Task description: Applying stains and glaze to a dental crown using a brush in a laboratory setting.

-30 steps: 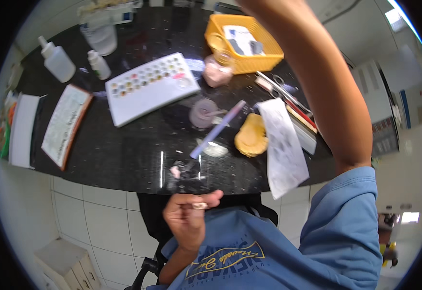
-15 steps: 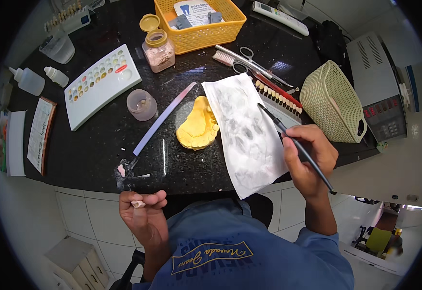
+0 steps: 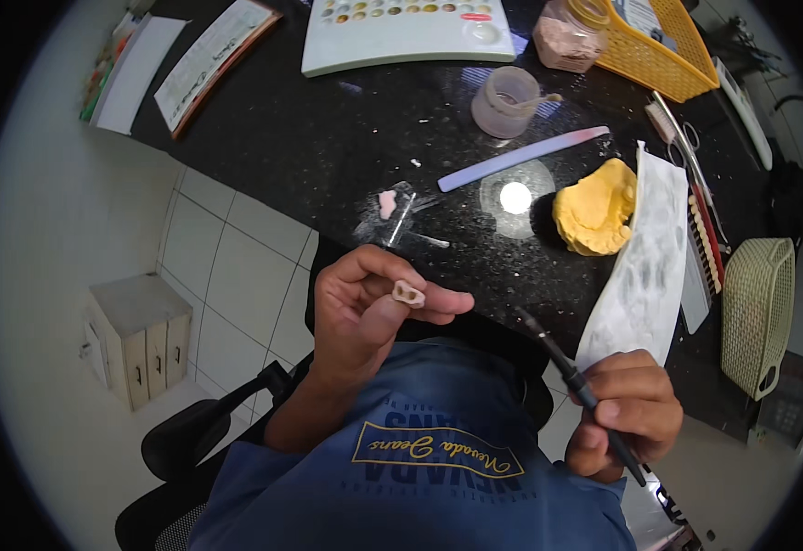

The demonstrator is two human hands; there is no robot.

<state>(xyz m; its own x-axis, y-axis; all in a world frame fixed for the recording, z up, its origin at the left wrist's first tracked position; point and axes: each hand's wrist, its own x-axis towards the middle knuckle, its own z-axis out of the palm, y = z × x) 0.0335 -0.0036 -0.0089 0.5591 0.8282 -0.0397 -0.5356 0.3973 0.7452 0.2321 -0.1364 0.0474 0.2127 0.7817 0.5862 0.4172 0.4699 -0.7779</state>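
Note:
My left hand [image 3: 356, 317], in front of the table's edge, pinches a small pale dental piece [image 3: 408, 293] between thumb and fingers. To its right, my right hand [image 3: 631, 413] grips a slim black brush [image 3: 553, 349], tip angled toward the piece but apart from it. A yellow dental cast [image 3: 583, 230] sits beside a smudged white paper sheet [image 3: 633, 294]. A lilac stick [image 3: 512, 163] lies behind them on the dark table. A pink blob [image 3: 387, 204] lies on a smeared patch beyond my left hand.
Along the back are a paint palette [image 3: 392, 41], a small cup [image 3: 495, 103], a pink powder jar [image 3: 563, 41] and a yellow basket [image 3: 659, 69]. Scissors [image 3: 691, 138], a tooth shade guide [image 3: 703, 239] and a cream woven basket [image 3: 751, 312] are on the right.
My raised right arm has come down with the brush in its hand, now lower and nearer my left hand, which still holds the piece. The view has swung toward the left.

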